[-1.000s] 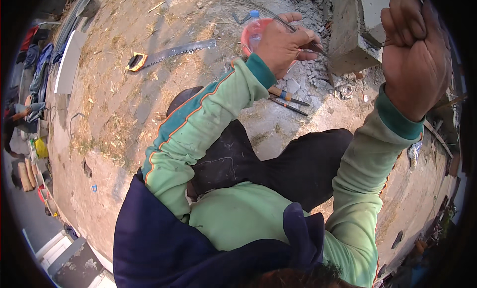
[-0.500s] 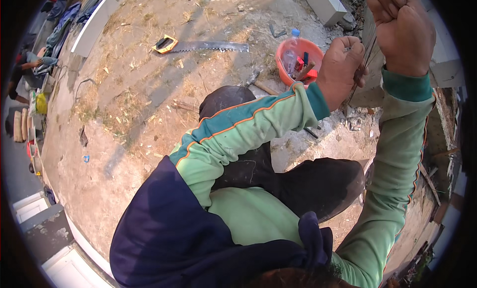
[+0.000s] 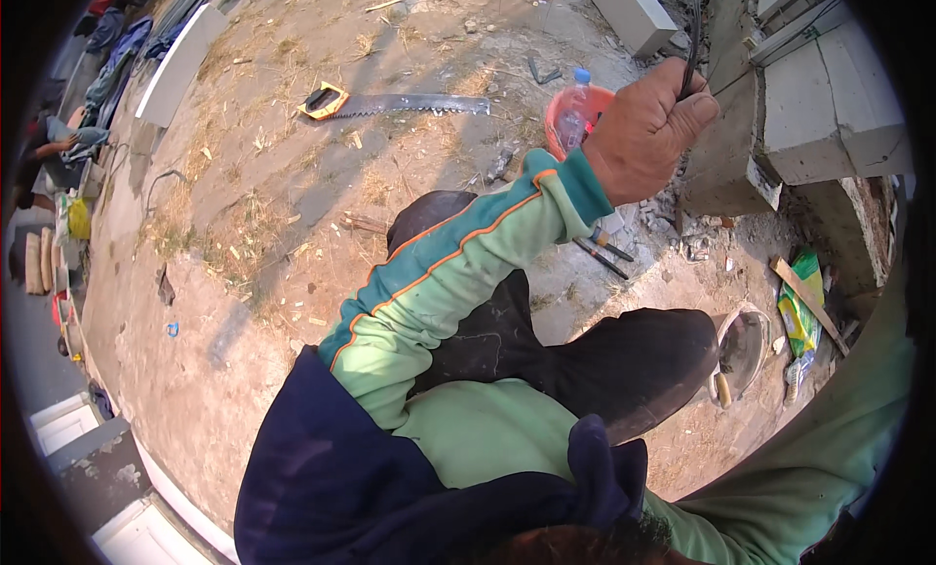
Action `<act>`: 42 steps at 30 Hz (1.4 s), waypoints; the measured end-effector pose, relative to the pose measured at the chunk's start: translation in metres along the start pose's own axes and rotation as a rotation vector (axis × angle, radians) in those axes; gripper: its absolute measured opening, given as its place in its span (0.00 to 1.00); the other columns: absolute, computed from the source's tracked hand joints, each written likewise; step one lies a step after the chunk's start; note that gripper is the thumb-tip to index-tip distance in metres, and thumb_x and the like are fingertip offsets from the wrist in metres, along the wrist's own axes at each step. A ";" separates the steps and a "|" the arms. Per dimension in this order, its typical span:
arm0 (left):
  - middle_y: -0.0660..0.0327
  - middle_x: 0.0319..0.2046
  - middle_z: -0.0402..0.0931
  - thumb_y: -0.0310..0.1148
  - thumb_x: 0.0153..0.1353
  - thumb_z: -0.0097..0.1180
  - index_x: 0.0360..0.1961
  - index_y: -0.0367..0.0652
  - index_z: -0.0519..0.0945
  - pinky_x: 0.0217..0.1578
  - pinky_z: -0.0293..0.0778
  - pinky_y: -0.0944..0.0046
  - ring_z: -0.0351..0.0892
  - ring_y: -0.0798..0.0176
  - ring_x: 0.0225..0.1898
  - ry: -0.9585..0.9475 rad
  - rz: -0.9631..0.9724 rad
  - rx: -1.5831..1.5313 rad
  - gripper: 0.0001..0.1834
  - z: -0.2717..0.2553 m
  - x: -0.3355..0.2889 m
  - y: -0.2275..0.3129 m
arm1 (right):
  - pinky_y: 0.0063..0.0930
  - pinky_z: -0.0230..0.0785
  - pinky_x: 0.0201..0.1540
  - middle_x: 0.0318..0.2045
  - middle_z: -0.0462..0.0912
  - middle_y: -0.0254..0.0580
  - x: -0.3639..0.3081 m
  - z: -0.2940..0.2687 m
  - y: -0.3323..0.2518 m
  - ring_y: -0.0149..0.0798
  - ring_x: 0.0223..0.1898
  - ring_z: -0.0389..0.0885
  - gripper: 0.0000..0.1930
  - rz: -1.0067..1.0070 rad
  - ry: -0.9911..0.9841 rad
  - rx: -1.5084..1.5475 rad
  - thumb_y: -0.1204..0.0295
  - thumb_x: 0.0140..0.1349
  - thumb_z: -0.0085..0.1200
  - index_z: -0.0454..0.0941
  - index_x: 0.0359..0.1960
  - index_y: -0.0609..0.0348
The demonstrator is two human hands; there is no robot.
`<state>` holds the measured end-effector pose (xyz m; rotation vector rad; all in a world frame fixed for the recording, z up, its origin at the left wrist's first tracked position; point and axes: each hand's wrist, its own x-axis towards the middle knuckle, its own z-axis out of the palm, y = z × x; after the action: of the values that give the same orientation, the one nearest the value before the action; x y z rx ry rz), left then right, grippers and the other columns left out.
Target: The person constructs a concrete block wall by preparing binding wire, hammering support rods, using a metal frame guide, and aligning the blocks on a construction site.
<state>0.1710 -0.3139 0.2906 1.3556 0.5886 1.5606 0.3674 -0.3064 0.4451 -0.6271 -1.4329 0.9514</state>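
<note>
My left hand (image 3: 651, 131) is closed around a bundle of thin dark wires (image 3: 693, 38), which rises from the fist along the concrete beam. Only the sleeve (image 3: 799, 477) of my right arm shows, reaching off past the right rim; the right hand itself is out of view. Just behind my left wrist stands an orange bucket (image 3: 558, 116), partly covered by the hand, with a clear plastic bottle (image 3: 575, 107) in it. Below the wrist lies a dark-handled tool (image 3: 603, 258), perhaps pincers, on the ground.
A handsaw (image 3: 390, 104) lies flat on the dirt ahead. Pale blocks (image 3: 829, 107) and a concrete beam (image 3: 721, 165) border the right. By my knee sit a round pan (image 3: 746, 341) and a green-yellow bag (image 3: 804, 297) under a wooden strip. Another person (image 3: 54, 141) is at far left.
My right hand has left the wires and swung out past the right rim. My left hand has shifted slightly left and down, still gripping the wires.
</note>
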 end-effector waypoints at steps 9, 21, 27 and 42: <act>0.53 0.35 0.84 0.38 0.68 0.56 0.47 0.33 0.81 0.40 0.76 0.63 0.81 0.62 0.35 0.301 0.087 1.271 0.17 -0.280 0.001 0.085 | 0.17 0.48 0.21 0.21 0.61 0.23 -0.138 0.008 0.049 0.20 0.19 0.53 0.13 0.475 -0.325 -0.181 0.67 0.77 0.38 0.72 0.51 0.60; 0.54 0.39 0.78 0.43 0.67 0.56 0.45 0.51 0.75 0.39 0.76 0.45 0.80 0.42 0.41 -0.159 -0.494 1.532 0.11 -0.317 -0.162 -0.115 | 0.15 0.44 0.19 0.21 0.60 0.21 -0.013 0.035 0.097 0.17 0.19 0.52 0.13 0.392 -0.132 -0.045 0.61 0.78 0.42 0.75 0.44 0.56; 0.51 0.55 0.75 0.43 0.64 0.61 0.67 0.42 0.67 0.52 0.76 0.50 0.77 0.50 0.55 -0.201 -0.733 0.810 0.33 -0.270 -0.127 -0.142 | 0.17 0.57 0.26 0.23 0.65 0.23 -0.078 0.020 0.131 0.19 0.24 0.60 0.12 0.434 -0.062 -0.063 0.65 0.78 0.42 0.73 0.44 0.60; 0.70 0.24 0.71 0.31 0.70 0.56 0.56 0.35 0.78 0.14 0.53 0.77 0.59 0.81 0.16 0.202 -0.241 -0.266 0.16 -0.022 0.085 -0.041 | 0.23 0.70 0.42 0.37 0.77 0.36 -0.130 0.023 0.178 0.26 0.35 0.75 0.18 0.760 -0.711 -0.184 0.65 0.75 0.47 0.71 0.58 0.65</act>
<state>0.1703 -0.2171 0.2914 0.9009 0.6184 1.5247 0.3299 -0.3282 0.2277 -1.0762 -1.9628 1.7723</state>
